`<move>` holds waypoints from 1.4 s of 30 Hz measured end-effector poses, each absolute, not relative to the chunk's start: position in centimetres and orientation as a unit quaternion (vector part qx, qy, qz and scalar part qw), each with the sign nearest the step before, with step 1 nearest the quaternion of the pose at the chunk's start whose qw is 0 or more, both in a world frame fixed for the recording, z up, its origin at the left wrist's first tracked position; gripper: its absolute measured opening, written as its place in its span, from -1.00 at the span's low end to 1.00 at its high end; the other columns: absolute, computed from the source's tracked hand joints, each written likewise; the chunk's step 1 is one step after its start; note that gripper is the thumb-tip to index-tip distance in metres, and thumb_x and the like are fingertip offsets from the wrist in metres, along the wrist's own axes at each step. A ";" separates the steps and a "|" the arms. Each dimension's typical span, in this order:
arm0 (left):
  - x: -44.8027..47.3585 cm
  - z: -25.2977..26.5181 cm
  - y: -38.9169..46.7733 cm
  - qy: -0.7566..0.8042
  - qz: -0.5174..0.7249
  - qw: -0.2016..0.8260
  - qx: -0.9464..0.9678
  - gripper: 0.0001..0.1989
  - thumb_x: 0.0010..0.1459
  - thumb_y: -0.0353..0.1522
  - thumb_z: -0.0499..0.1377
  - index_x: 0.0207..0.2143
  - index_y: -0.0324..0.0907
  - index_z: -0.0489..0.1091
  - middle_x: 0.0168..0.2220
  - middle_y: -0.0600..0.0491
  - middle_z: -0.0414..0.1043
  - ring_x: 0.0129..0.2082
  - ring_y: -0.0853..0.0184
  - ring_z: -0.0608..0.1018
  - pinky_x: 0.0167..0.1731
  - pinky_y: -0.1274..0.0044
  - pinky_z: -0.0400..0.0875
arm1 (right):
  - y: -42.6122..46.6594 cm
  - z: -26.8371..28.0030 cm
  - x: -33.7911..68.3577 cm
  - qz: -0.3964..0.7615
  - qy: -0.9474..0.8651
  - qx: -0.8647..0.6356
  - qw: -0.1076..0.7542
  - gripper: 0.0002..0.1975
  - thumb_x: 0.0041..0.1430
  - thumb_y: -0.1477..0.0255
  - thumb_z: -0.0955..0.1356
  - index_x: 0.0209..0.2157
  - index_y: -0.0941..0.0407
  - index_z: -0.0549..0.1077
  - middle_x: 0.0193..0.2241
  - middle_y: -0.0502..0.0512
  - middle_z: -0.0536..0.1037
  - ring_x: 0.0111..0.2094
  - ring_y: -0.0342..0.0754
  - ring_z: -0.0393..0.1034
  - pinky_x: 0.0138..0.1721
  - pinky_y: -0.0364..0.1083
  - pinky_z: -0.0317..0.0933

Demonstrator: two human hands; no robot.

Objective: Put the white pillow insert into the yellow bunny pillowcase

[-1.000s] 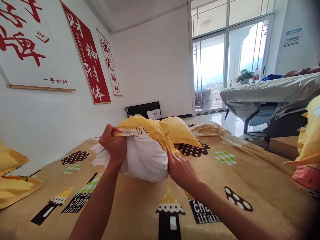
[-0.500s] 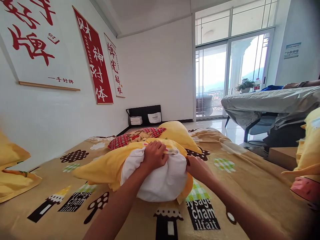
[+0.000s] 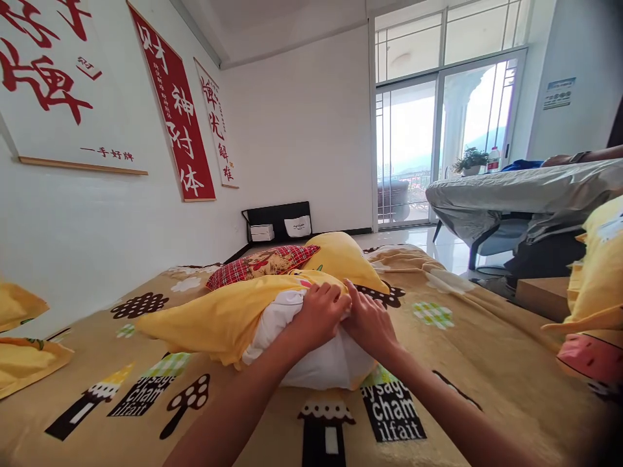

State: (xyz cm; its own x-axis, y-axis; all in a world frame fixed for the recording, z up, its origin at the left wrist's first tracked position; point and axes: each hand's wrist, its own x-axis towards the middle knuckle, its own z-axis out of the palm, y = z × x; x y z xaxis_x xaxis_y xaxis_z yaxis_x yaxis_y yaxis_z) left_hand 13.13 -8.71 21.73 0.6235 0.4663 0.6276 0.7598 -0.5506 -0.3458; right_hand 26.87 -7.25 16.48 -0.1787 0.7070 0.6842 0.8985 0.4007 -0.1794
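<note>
A white pillow insert point(image 3: 326, 364) sits partly inside a yellow pillowcase point(image 3: 209, 318) in front of me, its white side bulging out toward me. My left hand point(image 3: 325, 310) lies across the top of the insert, fingers curled over the pillowcase's upper edge. Close beside it, my right hand point(image 3: 368, 319) has its fingers bent down on the same edge, thumb side toward the left hand. The fingertips of both hands are partly hidden by the fabric and knuckles. The case's empty part spreads out to the left.
Behind lie a red plaid cushion point(image 3: 263, 264) and another yellow pillow point(image 3: 343, 256) on a brown patterned blanket point(image 3: 467, 370). More yellow cushions point(image 3: 601, 266) stand at the right and left edges. A person's arm point(image 3: 588, 155) rests on a covered table point(image 3: 525, 185).
My right hand has moved left from the insert's right side to beside my left hand. The left hand has shifted slightly right and down. The yellow case lies further over the insert's right.
</note>
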 end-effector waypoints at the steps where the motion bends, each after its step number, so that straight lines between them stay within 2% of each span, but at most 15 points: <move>1: 12.9 21.7 -9.7 -0.348 -0.218 0.311 -0.857 -0.79 0.06 -0.53 0.04 -0.25 -0.16 0.35 -0.25 -0.02 0.40 -0.23 0.20 0.41 -0.25 0.39 0.31 | -6.8 16.3 27.2 -0.134 -0.752 -0.537 0.358 -0.43 0.12 0.45 0.28 0.18 0.19 0.14 -0.08 0.24 0.52 -0.07 0.08 0.39 -0.11 -0.02 0.14; 3: 12.1 21.8 -11.7 -0.323 -0.214 0.325 -0.863 -0.73 0.06 -0.50 0.06 -0.16 -0.17 0.34 -0.17 -0.06 0.39 -0.14 0.17 0.41 -0.11 0.33 0.29 | -6.2 16.2 28.0 -0.126 -0.744 -0.554 0.352 -0.47 0.12 0.48 0.27 0.14 0.20 0.18 -0.12 0.24 0.54 -0.10 0.07 0.42 -0.16 -0.04 0.13; 6: 10.0 22.5 -13.0 -0.351 -0.293 0.337 -0.823 -0.67 0.13 -0.49 0.03 -0.03 -0.16 0.31 -0.03 -0.10 0.35 0.02 0.14 0.36 0.06 0.28 0.19 | -5.4 16.5 29.2 -0.086 -0.707 -0.624 0.322 -0.54 0.10 0.48 0.26 0.07 0.21 0.23 -0.25 0.25 0.57 -0.21 0.13 0.46 -0.30 -0.04 0.12; 8: 8.6 23.0 -12.2 -0.411 -0.340 0.312 -0.786 -0.67 0.21 -0.42 0.04 0.03 -0.14 0.27 -0.01 -0.09 0.35 0.03 0.16 0.36 0.04 0.31 0.22 | -4.8 16.5 30.0 -0.051 -0.678 -0.668 0.302 -0.57 0.09 0.48 0.25 0.04 0.20 0.24 -0.30 0.25 0.56 -0.27 0.16 0.46 -0.39 -0.05 0.08; 10: 7.7 23.1 -10.5 -0.469 -0.335 0.264 -0.773 -0.69 0.22 -0.31 0.11 0.01 -0.16 0.29 -0.05 -0.07 0.39 -0.03 0.17 0.40 -0.05 0.35 0.29 | -4.3 16.3 30.6 -0.028 -0.669 -0.685 0.288 -0.57 0.09 0.47 0.23 0.04 0.19 0.23 -0.30 0.25 0.55 -0.30 0.15 0.46 -0.42 -0.05 0.06; 13: 7.6 22.2 -7.8 -0.537 -0.255 0.233 -0.769 -0.70 0.17 -0.22 0.18 -0.11 -0.19 0.35 -0.14 -0.06 0.42 -0.10 0.14 0.42 -0.12 0.33 0.30 | -4.0 16.1 30.9 -0.056 -0.674 -0.675 0.294 -0.53 0.08 0.46 0.25 0.06 0.25 0.24 -0.20 0.33 0.51 -0.22 0.18 0.43 -0.34 -0.02 0.13; 15: 8.2 21.3 -6.7 -0.575 -0.222 0.239 -0.750 -0.70 0.18 -0.21 0.17 -0.12 -0.21 0.35 -0.14 -0.08 0.42 -0.09 0.11 0.41 -0.13 0.31 0.29 | -4.6 16.5 30.6 -0.144 -0.675 -0.635 0.347 -0.48 0.03 0.52 0.27 0.08 0.28 0.25 -0.06 0.40 0.44 -0.08 0.22 0.36 -0.19 0.04 0.15; 17: 9.0 20.6 -6.3 -0.593 -0.210 0.251 -0.736 -0.72 0.22 -0.23 0.13 -0.11 -0.22 0.34 -0.15 -0.09 0.41 -0.09 0.11 0.41 -0.14 0.31 0.28 | -5.5 16.9 29.9 -0.247 -0.689 -0.542 0.413 -0.42 -0.01 0.60 0.26 0.12 0.25 0.25 0.05 0.37 0.37 0.03 0.19 0.27 -0.04 0.09 0.10; 19: 9.7 20.4 -6.3 -0.589 -0.213 0.270 -0.732 -0.80 0.23 -0.30 0.10 -0.14 -0.20 0.34 -0.16 -0.07 0.41 -0.11 0.12 0.40 -0.17 0.32 0.28 | -6.5 17.1 28.9 -0.302 -0.728 -0.425 0.444 -0.44 0.01 0.63 0.24 0.11 0.20 0.29 0.05 0.27 0.40 0.04 0.12 0.26 0.05 0.08 0.05; 22: 10.0 20.9 -6.9 -0.574 -0.231 0.293 -0.729 -0.86 0.17 -0.41 0.09 -0.19 -0.18 0.35 -0.18 -0.05 0.39 -0.14 0.15 0.39 -0.20 0.34 0.27 | -7.2 16.3 27.3 -0.282 -0.790 -0.361 0.407 -0.51 0.08 0.59 0.22 0.09 0.23 0.33 0.00 0.24 0.46 0.03 0.10 0.27 0.03 0.06 0.07; 26: 9.0 21.6 -7.4 -0.550 -0.228 0.314 -0.740 -0.84 0.14 -0.49 0.07 -0.21 -0.18 0.36 -0.21 -0.04 0.40 -0.16 0.16 0.39 -0.21 0.36 0.27 | -6.4 14.3 26.4 -0.191 -0.847 -0.378 0.322 -0.43 0.07 0.57 0.20 0.17 0.28 0.27 0.08 0.26 0.41 0.06 0.11 0.25 0.05 0.07 0.08; 33: 8.3 20.2 -7.4 -0.456 -0.312 0.345 -0.759 -0.76 0.14 -0.60 0.02 -0.19 -0.23 0.36 -0.21 -0.07 0.39 -0.19 0.19 0.38 -0.17 0.40 0.31 | -5.9 14.2 26.4 -0.155 -0.854 -0.396 0.301 -0.32 -0.02 0.57 0.22 0.22 0.31 0.20 0.17 0.30 0.31 0.12 0.14 0.16 0.11 0.11 0.01; 38: 9.5 19.3 -8.4 -0.428 -0.307 0.295 -0.797 -0.85 0.23 -0.53 0.01 -0.21 -0.24 0.33 -0.27 -0.04 0.38 -0.23 0.21 0.38 -0.20 0.43 0.32 | -6.1 15.1 25.6 -0.154 -0.841 -0.421 0.302 -0.44 0.00 0.58 0.23 0.11 0.26 0.34 0.07 0.30 0.40 0.08 0.16 0.20 0.08 0.11 0.05; 42: 10.3 19.8 -8.9 -0.494 -0.274 0.235 -0.791 -0.92 0.26 -0.43 0.04 -0.31 -0.21 0.30 -0.32 -0.02 0.39 -0.27 0.22 0.40 -0.23 0.42 0.30 | -6.1 14.8 24.6 -0.187 -0.839 -0.396 0.322 -0.52 0.07 0.54 0.24 0.06 0.27 0.38 0.04 0.33 0.42 0.10 0.16 0.20 0.18 0.12 -0.04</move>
State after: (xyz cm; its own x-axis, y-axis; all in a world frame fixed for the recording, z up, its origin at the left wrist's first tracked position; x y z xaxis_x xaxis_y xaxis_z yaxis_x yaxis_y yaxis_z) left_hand 10.26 -8.91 19.79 0.3611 0.6529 0.6658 0.9106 -0.4010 -0.1005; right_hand 24.62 -6.08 14.81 -0.4790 0.5448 0.6883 0.7851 0.6166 0.0584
